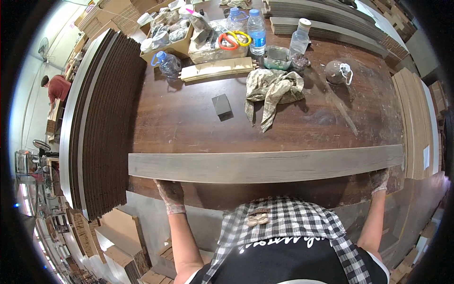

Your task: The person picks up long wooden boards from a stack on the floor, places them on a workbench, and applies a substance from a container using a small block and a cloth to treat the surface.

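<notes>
A long grey wood-grain plank (265, 166) lies crosswise in front of me, just over the near edge of the brown table (175, 118). My left hand (171, 193), in a stained thin glove, grips its near edge close to the left end. Close to the right end, my right hand (379, 180), gloved as well, holds the same edge. The plank hides most of the fingers of both hands. Beyond the plank are a small dark grey block (221, 105) and a crumpled camouflage cloth (272, 92).
Tall stacks of planks flank the table at left (101, 118) and right (411, 123); another stack (326, 31) lies at the back. Along the far side are water bottles (256, 33), scissors (235, 40), a filled carton (175, 45) and a brown ball-shaped object (336, 72). A person (59, 90) bends at far left.
</notes>
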### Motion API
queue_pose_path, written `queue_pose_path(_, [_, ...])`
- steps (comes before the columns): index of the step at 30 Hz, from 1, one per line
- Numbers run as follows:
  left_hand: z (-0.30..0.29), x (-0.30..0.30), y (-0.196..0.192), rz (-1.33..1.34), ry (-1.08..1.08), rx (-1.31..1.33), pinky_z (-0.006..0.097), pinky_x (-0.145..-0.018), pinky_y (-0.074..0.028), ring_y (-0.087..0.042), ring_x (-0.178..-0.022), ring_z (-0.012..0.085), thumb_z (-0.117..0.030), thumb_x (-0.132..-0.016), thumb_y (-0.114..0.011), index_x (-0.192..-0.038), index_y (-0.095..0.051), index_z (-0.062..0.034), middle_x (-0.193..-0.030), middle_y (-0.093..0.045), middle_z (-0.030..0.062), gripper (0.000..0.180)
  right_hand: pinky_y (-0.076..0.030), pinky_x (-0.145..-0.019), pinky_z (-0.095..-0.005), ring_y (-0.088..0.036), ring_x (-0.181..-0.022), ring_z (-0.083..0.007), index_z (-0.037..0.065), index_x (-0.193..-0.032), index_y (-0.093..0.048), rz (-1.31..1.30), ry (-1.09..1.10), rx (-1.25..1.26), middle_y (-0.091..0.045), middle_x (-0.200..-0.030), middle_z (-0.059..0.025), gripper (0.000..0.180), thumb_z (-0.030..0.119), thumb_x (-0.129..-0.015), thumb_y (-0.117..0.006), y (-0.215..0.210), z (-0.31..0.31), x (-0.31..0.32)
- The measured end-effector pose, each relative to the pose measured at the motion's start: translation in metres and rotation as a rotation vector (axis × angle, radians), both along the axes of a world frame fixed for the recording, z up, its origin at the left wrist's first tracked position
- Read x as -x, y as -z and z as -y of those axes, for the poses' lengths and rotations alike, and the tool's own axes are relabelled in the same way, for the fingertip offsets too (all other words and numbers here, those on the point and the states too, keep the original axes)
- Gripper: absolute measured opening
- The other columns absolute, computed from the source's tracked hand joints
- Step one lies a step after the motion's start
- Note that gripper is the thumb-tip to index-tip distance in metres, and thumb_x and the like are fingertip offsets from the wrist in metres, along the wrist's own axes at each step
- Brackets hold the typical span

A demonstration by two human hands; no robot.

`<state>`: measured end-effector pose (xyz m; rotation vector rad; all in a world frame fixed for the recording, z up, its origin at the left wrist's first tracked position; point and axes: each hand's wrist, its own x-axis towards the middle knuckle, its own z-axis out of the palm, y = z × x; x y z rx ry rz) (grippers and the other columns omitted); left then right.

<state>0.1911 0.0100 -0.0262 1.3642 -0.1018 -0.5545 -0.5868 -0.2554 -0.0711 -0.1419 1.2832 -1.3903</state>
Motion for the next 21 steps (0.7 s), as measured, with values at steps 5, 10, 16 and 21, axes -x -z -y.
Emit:
queue_pose_path(5, [-0.012, -0.036, 0.044, 0.004, 0.03, 0.097, 0.033, -0.096, -0.049, -0.057, -0.111, 0.0167, -0.046, -0.1, -0.053, -0.126, -0.056, -0.0124, -0.123, -0.06, 0.0023, 0.042, -0.048, -0.1, -0.0459, -0.056, -0.118, -0.0291, 0.012, -0.136, -0.054, -0.118, 0.012, 0.021, -0.058, -0.133, -0.0081, 0.049, 0.046, -0.101, -0.046, -0.002, 0.012, 0.0])
queue_pose_path(10, [0.027, -0.033, 0.02, -0.095, 0.005, 0.227, 0.042, -0.103, -0.045, -0.052, -0.12, 0.0306, -0.03, -0.095, -0.064, -0.138, -0.041, -0.0034, -0.132, -0.05, 0.0136, 0.056, -0.053, -0.089, -0.0454, -0.06, -0.105, -0.028, 0.011, -0.128, -0.059, -0.135, 0.019, 0.072, -0.063, -0.12, -0.0072, 0.043, 0.043, -0.1, -0.051, 0.005, 0.038, 0.001])
queue_pose_path(16, [0.074, -0.041, 0.007, -0.086, 0.089, 0.156, 0.037, -0.095, -0.048, -0.055, -0.114, 0.0231, -0.051, -0.099, -0.052, -0.138, -0.046, -0.0141, -0.129, -0.054, 0.0062, 0.054, -0.047, -0.099, -0.0495, -0.053, -0.117, -0.0298, 0.011, -0.132, -0.054, -0.131, 0.112, 0.004, -0.055, -0.132, -0.009, 0.046, 0.044, -0.101, -0.047, -0.018, 0.081, -0.034])
queue_pose_path(21, [0.103, -0.054, 0.022, -0.165, 0.052, 0.273, 0.04, -0.102, -0.044, -0.049, -0.124, 0.0247, -0.058, -0.098, -0.049, -0.143, -0.046, -0.0174, -0.143, -0.048, 0.0066, 0.061, -0.042, -0.104, -0.0496, -0.046, -0.126, -0.0301, 0.012, -0.137, -0.052, -0.184, 0.076, 0.061, -0.048, -0.141, -0.0094, 0.054, 0.051, -0.1, -0.044, -0.044, 0.096, -0.069])
